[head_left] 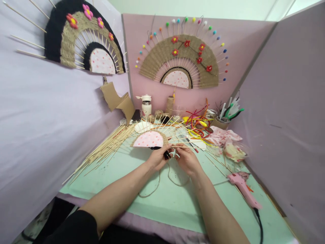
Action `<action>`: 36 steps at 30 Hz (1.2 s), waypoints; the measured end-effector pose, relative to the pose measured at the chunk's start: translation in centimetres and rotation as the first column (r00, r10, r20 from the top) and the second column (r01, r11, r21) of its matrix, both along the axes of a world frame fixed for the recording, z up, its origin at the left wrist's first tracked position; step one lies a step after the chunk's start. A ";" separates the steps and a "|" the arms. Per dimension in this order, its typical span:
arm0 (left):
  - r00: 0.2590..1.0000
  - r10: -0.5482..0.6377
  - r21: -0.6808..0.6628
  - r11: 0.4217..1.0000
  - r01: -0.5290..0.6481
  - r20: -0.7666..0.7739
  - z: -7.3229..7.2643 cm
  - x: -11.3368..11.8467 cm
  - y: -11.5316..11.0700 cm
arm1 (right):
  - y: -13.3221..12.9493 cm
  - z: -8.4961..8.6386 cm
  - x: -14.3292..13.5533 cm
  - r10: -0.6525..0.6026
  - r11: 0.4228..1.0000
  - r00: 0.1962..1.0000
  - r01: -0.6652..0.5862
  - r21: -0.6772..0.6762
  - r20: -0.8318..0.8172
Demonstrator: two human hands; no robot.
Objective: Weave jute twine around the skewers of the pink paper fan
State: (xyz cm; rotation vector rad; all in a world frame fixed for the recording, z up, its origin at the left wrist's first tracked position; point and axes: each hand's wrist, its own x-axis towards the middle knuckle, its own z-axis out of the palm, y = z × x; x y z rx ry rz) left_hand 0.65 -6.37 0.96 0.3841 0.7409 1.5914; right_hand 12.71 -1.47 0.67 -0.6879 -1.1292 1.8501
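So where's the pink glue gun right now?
In the head view, the pink glue gun lies on the right side of the green table, to the right of the right forearm, below the clear plastic bag.

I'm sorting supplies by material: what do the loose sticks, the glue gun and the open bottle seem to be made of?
Sticks: probably bamboo or wood, unvarnished; pale tan, thin and straight.
Glue gun: likely hard plastic, smooth pink body.
Bottle: cream body, perhaps coated metal; the silvery neck suggests bare steel.
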 end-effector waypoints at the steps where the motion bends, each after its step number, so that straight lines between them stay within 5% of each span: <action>1: 1.000 -0.004 0.000 1.000 0.004 0.001 0.0 0.0 0.0 | 0.0 -0.1 0.0 -0.004 1.000 1.000 0.003 0.014 0.006; 13: 0.999 -0.030 0.000 1.000 0.030 0.016 0.6 0.0 -0.3 | 0.6 -1.0 0.1 -0.269 0.921 0.939 0.184 0.344 0.216; 21: 0.993 0.108 0.005 0.994 -0.108 -0.050 0.6 -0.8 0.2 | 0.1 0.4 1.4 -0.528 0.720 0.781 0.202 0.664 0.334; 28: 0.955 0.213 0.094 0.976 -0.197 -0.205 0.7 -1.1 0.5 | -0.5 0.6 1.7 -0.664 0.509 0.657 0.045 0.860 0.358; 33: 0.871 0.265 0.048 0.962 -0.269 -0.413 0.5 -1.3 0.4 | -0.2 0.9 2.2 -0.712 0.441 0.635 0.070 0.895 0.301; 36: 0.846 0.236 0.028 0.967 -0.254 -0.477 0.5 -0.9 -0.1 | -0.2 0.8 2.1 -0.663 0.478 0.676 0.053 0.877 0.321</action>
